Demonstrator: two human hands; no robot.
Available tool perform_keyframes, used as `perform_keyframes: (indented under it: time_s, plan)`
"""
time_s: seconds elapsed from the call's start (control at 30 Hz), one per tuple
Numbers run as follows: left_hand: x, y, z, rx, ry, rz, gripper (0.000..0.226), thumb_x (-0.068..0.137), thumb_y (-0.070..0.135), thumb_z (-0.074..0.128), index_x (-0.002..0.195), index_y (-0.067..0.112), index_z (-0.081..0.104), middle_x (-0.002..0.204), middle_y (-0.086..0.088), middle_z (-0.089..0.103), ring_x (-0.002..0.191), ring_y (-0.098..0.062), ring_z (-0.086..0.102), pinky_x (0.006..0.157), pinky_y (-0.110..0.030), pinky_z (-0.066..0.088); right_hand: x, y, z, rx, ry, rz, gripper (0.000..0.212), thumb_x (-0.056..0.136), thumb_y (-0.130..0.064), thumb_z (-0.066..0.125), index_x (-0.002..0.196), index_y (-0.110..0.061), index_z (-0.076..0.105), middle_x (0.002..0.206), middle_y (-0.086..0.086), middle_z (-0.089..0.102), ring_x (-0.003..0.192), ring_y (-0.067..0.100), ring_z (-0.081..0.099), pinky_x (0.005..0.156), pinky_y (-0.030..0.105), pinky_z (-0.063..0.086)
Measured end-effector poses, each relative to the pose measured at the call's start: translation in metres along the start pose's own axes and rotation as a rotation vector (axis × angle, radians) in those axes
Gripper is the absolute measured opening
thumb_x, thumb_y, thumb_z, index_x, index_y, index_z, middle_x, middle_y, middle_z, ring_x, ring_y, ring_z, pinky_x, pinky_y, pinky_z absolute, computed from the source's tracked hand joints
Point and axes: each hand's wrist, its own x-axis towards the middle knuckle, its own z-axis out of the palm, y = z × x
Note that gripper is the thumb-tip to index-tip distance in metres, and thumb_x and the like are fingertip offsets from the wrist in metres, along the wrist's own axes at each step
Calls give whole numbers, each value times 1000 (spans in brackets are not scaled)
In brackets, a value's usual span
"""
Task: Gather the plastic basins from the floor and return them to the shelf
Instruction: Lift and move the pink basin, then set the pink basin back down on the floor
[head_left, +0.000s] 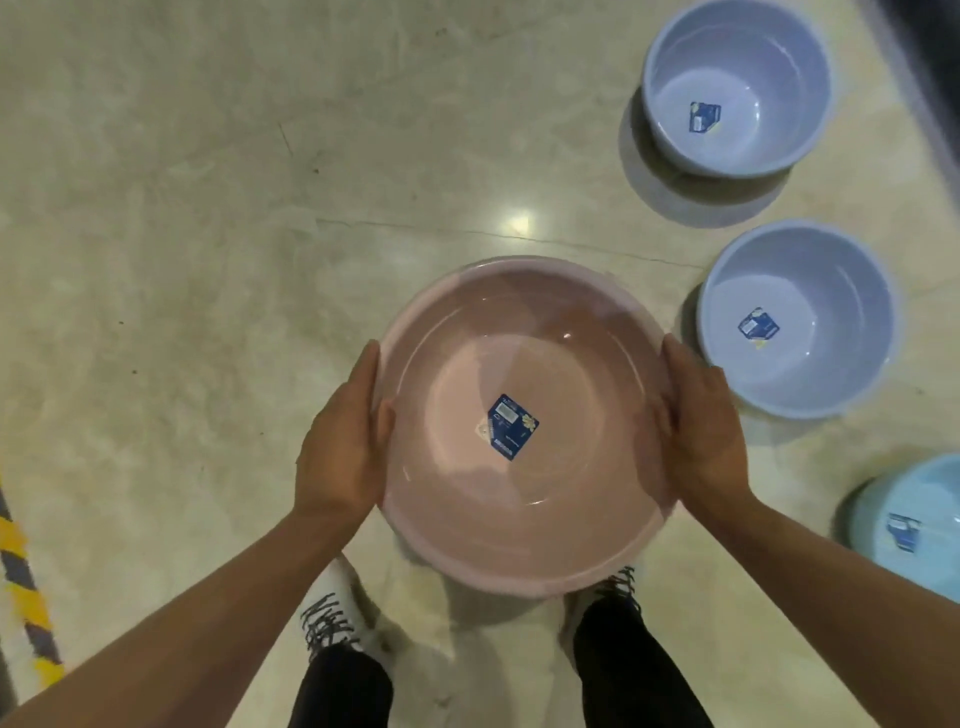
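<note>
Dim warm overhead light, glare spot on glossy floor (519, 224), soft shadows, blurred, bowed edges

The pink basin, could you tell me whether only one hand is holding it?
No, both hands grip the pink basin: the left hand on one side of its rim and the right hand on the other.

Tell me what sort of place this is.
Probably a shop or stockroom floor. The pink basin held by both hands and the lavender basins all carry retail labels, on polished stone flooring with yellow-black hazard tape.
</note>
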Motion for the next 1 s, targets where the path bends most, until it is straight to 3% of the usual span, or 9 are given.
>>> perform_keyframes:
  time_s: [0.07, 0.23, 0.37, 0.47, 0.6, 0.83, 1.0]
  plan:
    - [-3, 3, 25, 79, -5, -69, 64, 98, 56, 31, 158, 37, 14, 121, -6, 64, 103, -33, 64, 80, -45, 50, 1, 25, 3, -83, -40, 11, 59, 102, -19, 54, 158, -21, 34, 130, 17, 50, 107, 26, 50, 76, 37, 43]
    - [-4, 9, 70, 138, -13, -141, 64, 95, 60, 32, 154, 41, 18, 131, -2, 59, 110, -32, 61, 85, -48, 50, 18, 67, 14, -198, -106, -44, 62, 100, -17, 55, 158, -18, 33, 125, 18, 52, 106, 36, 55, 73, 43, 50]
    - [2, 14, 101, 179, -2, -176, 45, 97, 38, 44, 140, 33, 35, 120, 0, 54, 102, -28, 57, 76, -47, 49, 24, 86, 30, -261, -82, -35, 65, 95, -6, 58, 156, -13, 35, 124, 24, 53, 102, 42, 55, 77, 46, 48]
    - [7, 17, 114, 294, -62, -212, 55, 101, 30, 44, 153, 20, 29, 139, -12, 46, 122, -34, 49, 85, -51, 49, 24, 91, 36, -313, -163, -53, 75, 89, -1, 59, 158, -10, 31, 135, 27, 47, 110, 46, 48, 88, 51, 44]
    - [13, 22, 119, 362, -155, -157, 62, 98, 21, 52, 155, 13, 29, 149, -17, 38, 129, -39, 43, 93, -51, 46, 17, 86, 31, -310, -228, -55, 75, 93, -19, 63, 159, -13, 28, 148, 27, 35, 121, 47, 42, 95, 50, 42]
    - [5, 76, 121, 239, -168, -59, 58, 93, 19, 48, 149, 22, 35, 138, -10, 43, 120, -33, 46, 91, -46, 49, 10, 71, 6, -272, -231, 45, 75, 94, -18, 60, 159, -13, 25, 153, 25, 30, 129, 46, 38, 102, 49, 39]
    - [0, 142, 121, 240, -195, 87, 48, 99, 28, 45, 145, 18, 38, 139, -8, 46, 120, -29, 47, 91, -44, 49, -6, 67, -38, -135, -99, 122, 69, 94, -17, 59, 156, -6, 31, 143, 27, 39, 124, 47, 41, 102, 52, 40]
